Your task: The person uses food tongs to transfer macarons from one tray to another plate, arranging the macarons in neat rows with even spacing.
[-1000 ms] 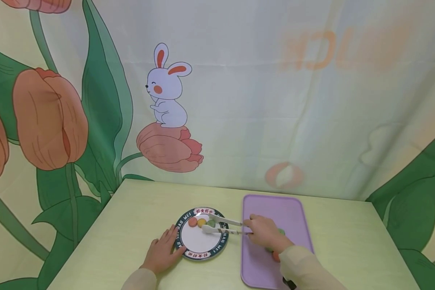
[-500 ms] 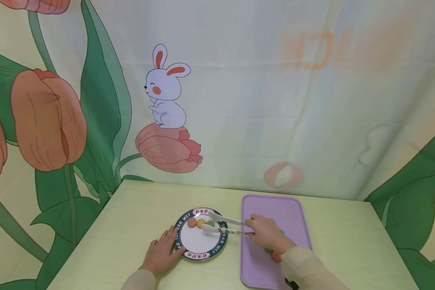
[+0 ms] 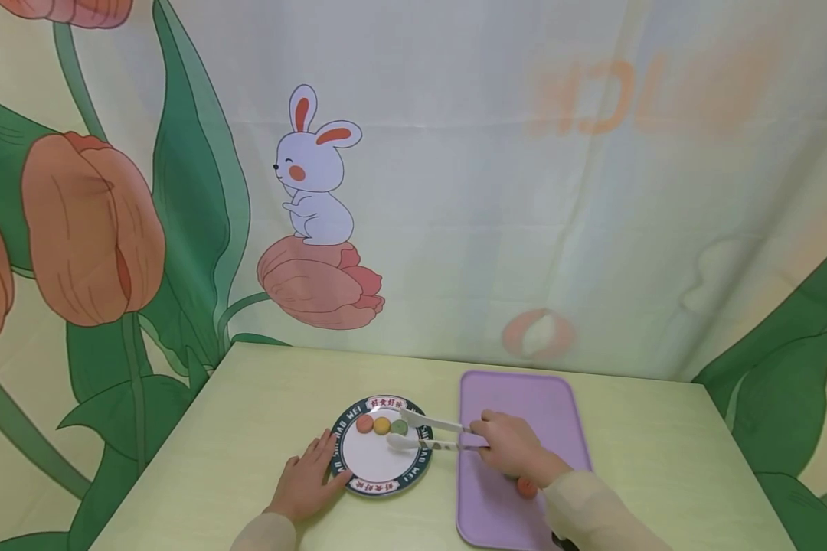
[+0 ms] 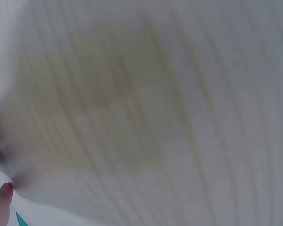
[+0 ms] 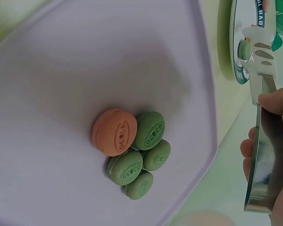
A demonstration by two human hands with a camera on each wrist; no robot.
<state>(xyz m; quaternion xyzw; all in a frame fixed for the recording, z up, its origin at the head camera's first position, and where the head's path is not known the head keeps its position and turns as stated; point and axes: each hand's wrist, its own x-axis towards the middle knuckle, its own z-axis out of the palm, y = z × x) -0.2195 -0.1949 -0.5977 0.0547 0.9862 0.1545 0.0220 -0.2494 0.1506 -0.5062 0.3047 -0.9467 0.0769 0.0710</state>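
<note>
My right hand (image 3: 513,444) grips a pair of tongs (image 5: 269,136) with white tips and metal arms, reaching left from above the purple tray. The tong tips stand apart over the right part of a round plate (image 3: 375,463) with a dark patterned rim. On the plate lie a pink macaron (image 3: 364,424), a yellow macaron (image 3: 382,425) and a green macaron (image 3: 399,428) in a row, the green one close to the tips. My left hand (image 3: 306,478) lies with fingers spread, fingertips and thumb at the plate's left rim. Pale cloth fills most of the left wrist view.
The purple tray (image 3: 478,497) lies right of the plate, under my right forearm. In the right wrist view it bears an orange macaron (image 5: 114,133) and several green macarons (image 5: 149,131), bunched together. Behind the table (image 3: 661,459) hangs a printed curtain (image 3: 441,191).
My right hand and the tongs have shifted slightly right and nearer, the tips a bit wider apart. The green macaron shows more fully. The left hand stays at the rim.
</note>
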